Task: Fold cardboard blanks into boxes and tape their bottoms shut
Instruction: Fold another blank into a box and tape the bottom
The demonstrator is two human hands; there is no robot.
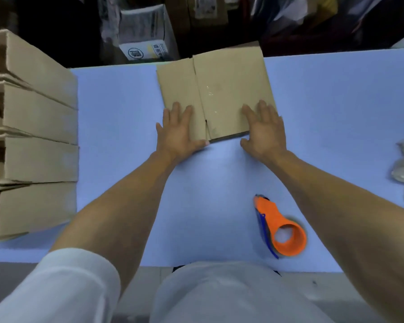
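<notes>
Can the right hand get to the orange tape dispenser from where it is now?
Probably yes. The right hand lies flat on the cardboard blank, holding nothing, and the tape dispenser sits on bare table beside that forearm, nothing between them.

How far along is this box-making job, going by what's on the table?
Done: a stack of folded boxes stands at the table's left edge. In hand: the left hand and right hand lie flat on a cardboard blank that is not yet opened into a box. Left: shaping it and taping its bottom; the orange tape dispenser lies untouched near the right forearm.
</notes>
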